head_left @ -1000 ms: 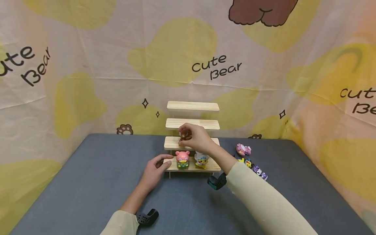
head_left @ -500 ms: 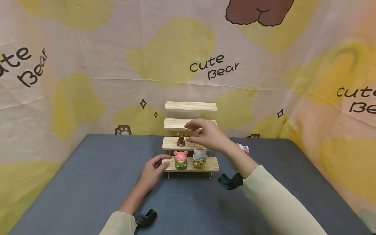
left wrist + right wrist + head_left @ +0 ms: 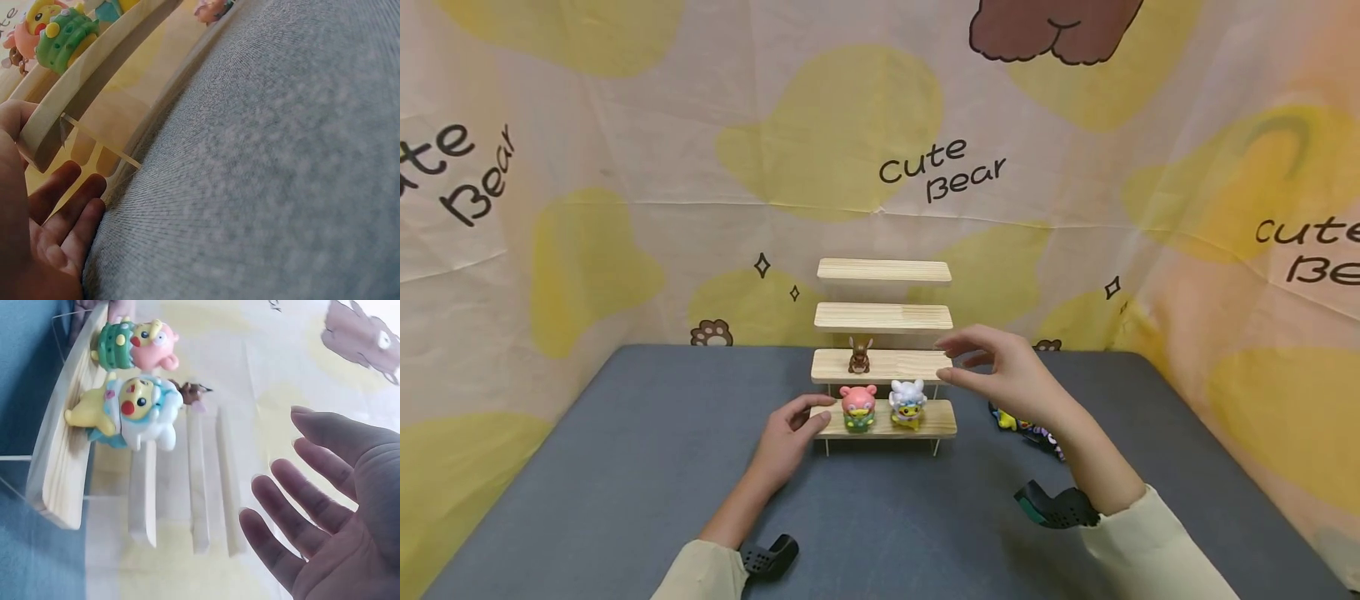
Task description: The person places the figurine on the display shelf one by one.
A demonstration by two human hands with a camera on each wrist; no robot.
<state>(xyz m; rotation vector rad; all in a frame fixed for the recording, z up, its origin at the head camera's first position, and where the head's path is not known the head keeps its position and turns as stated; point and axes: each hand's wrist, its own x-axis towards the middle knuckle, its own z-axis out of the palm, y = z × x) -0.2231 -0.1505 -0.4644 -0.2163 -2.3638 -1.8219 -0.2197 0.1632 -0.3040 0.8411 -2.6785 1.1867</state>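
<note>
1. Toward the left of second shelf (image 3: 904, 364) up: brown figurine (image 3: 859, 357), upright.
2. Right hand (image 3: 1009, 375): fingers loosely spread, near that shelf's right end.
3. Left hand (image 3: 782, 439): gripping bottom shelf (image 3: 938, 419) at left end.
4. Pink figurine (image 3: 858, 407), white-hooded figurine (image 3: 907, 404) stand there.

In the head view, the right arm (image 3: 1101, 462) hides part of a cluster of small figures (image 3: 1009, 420), whose details are too small to tell. The brown figure (image 3: 859, 357) is also too small there for its face to be clear; in the right wrist view, the white-hooded figure (image 3: 134, 415) partly covers it. That view's right edge crops the right hand (image 3: 1011, 375). In the left wrist view, the left hand (image 3: 784, 442) is cut off at the left, the white-hooded figure at the top, and the nearest grey-blue cloth (image 3: 269, 169) is blurred.
</note>
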